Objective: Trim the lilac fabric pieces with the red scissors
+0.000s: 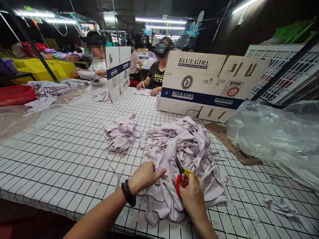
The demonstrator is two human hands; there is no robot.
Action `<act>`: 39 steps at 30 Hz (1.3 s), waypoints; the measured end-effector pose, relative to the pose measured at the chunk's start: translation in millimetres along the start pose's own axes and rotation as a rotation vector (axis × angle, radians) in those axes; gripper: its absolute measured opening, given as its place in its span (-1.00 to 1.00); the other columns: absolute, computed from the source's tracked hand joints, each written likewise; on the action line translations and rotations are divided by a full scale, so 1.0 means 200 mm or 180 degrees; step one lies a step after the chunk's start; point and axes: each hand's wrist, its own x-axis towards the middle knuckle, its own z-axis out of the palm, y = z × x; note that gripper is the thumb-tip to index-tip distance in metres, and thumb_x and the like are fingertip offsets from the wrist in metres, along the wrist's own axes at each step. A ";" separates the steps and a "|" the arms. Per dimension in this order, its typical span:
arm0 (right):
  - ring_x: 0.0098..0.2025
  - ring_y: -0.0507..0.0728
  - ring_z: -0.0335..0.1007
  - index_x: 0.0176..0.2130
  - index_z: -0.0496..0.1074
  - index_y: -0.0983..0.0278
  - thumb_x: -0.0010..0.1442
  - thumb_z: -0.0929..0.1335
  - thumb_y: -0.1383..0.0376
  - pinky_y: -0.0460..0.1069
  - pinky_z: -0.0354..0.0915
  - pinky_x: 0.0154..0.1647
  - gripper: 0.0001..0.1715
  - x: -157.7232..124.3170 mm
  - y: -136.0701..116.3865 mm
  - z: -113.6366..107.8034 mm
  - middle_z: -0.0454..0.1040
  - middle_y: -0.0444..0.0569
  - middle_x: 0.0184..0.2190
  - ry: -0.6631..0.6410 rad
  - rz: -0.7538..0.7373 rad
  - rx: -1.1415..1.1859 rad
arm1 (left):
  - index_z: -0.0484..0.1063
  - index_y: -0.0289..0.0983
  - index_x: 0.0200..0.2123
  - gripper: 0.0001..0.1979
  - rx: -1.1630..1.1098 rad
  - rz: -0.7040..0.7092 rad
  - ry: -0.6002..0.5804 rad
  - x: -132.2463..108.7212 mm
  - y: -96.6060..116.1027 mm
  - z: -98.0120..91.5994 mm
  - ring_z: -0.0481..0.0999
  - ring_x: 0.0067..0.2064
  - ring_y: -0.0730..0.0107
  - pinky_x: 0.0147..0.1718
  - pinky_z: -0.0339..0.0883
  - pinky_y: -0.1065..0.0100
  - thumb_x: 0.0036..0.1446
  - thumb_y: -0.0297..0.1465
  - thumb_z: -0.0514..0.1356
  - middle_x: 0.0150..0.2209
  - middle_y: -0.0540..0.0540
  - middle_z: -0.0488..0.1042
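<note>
My right hand (193, 194) is closed around scissors (181, 170) with one red and one yellow handle. Their dark blades point away from me, over a large heap of pale lilac cloth pieces (171, 196). At the heap's near left side is my left hand (144, 176), a dark bead bracelet (128, 192) on its wrist. The thumb stretches out towards the cloth, apart from the curled fingers, whose tips are hidden; no cloth shows in its grasp. A smaller pile of the same cloth (122, 134) lies farther left.
A checked cloth covers the table (74, 149), with small scraps about. Printed cardboard panels (199, 86) stand across the far side. Clear plastic bags (274, 132) and brown cardboard (234, 146) lie right. A red basin (17, 95) is far left. Several people (159, 71) sit beyond.
</note>
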 end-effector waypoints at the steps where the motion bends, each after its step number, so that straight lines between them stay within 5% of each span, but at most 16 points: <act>1: -0.22 0.34 0.46 -0.34 0.33 0.16 0.01 0.36 0.11 0.15 0.35 -0.22 -0.77 0.01 0.01 0.01 0.52 0.09 -0.35 -0.0001 -0.0064 -0.0004 | 0.42 -0.29 -0.50 -0.62 0.0046 0.0002 -0.0005 0.01 0.01 0.06 0.53 -0.31 0.04 -0.36 0.27 0.26 0.04 -0.06 0.20 -0.45 -0.25 0.54; 5: -0.33 0.28 0.48 -0.32 0.37 0.18 0.06 0.29 0.19 0.10 0.36 -0.32 -0.84 0.05 0.00 -0.04 0.53 0.07 -0.39 -0.0071 -0.0089 0.0033 | 0.38 -0.27 -0.58 -0.75 -0.0229 0.0013 -0.0143 0.03 0.00 0.10 0.52 -0.29 0.03 -0.30 0.24 0.23 0.03 -0.25 0.20 -0.49 -0.21 0.52; 11: -0.53 0.14 0.40 -0.24 0.43 0.20 -0.01 0.41 0.08 -0.05 0.29 -0.54 -0.66 0.17 -0.08 -0.37 0.50 -0.10 -0.54 0.0350 0.0334 0.0610 | 0.32 -0.27 -0.42 -0.59 -0.1384 0.0259 -0.0474 -0.07 0.03 0.02 0.45 -0.37 0.32 -0.38 0.25 0.36 0.22 -0.07 -0.05 -0.41 -0.10 0.50; 17: -0.60 0.08 0.28 -0.39 0.45 0.21 -0.10 0.43 0.14 -0.08 0.19 -0.62 -0.76 0.35 -0.06 -0.54 0.41 -0.17 -0.65 0.0069 0.0208 0.0305 | 0.27 -0.27 -0.32 -0.56 -0.4096 -0.0557 -0.1552 -0.13 0.12 0.22 0.36 -0.62 0.46 -0.60 0.18 0.44 0.04 0.02 0.19 -0.54 -0.05 0.48; 22: -0.58 0.11 0.29 -0.49 0.40 0.19 -0.10 0.38 0.15 -0.06 0.18 -0.57 -0.83 0.37 0.04 -0.52 0.40 -0.16 -0.66 -0.0088 0.0376 -0.0154 | 0.41 -0.38 -0.24 -0.49 -0.3852 -0.0669 -0.1775 -0.13 0.14 0.28 0.10 -0.70 0.67 -0.71 -0.13 0.52 0.01 -0.02 0.28 -0.50 -0.09 0.54; 28: -0.49 0.13 0.33 -0.36 0.38 0.19 -0.09 0.41 0.15 -0.03 0.20 -0.50 -0.74 0.30 0.12 -0.52 0.46 -0.09 -0.48 0.0371 0.0561 -0.0036 | 0.44 -0.38 -0.26 -0.50 -0.3391 -0.0101 -0.1713 -0.12 0.22 0.26 0.21 -0.66 0.64 -0.65 -0.02 0.50 0.03 -0.01 0.27 -0.40 -0.15 0.59; 34: -0.52 -0.06 0.23 -0.32 0.31 0.18 -0.08 0.53 0.29 -0.10 0.30 -0.43 -0.61 0.06 0.07 -0.40 0.45 -0.13 -0.21 -0.0733 0.0359 0.2332 | 0.42 -0.34 -0.29 -0.53 -0.3328 0.0476 -0.1665 -0.09 0.38 0.26 0.34 -0.64 0.55 -0.60 0.18 0.46 0.09 0.01 0.22 -0.47 -0.08 0.53; 39: -0.35 0.06 0.39 -0.39 0.28 0.20 -0.04 0.53 0.27 -0.07 0.37 -0.31 -0.64 0.02 0.03 -0.29 0.42 -0.13 -0.35 -0.0128 0.0358 0.2965 | 0.45 -0.32 -0.30 -0.61 -0.2650 0.1071 -0.1357 -0.06 0.47 0.22 0.40 -0.52 0.48 -0.52 0.29 0.42 0.23 -0.07 0.12 -0.39 -0.07 0.40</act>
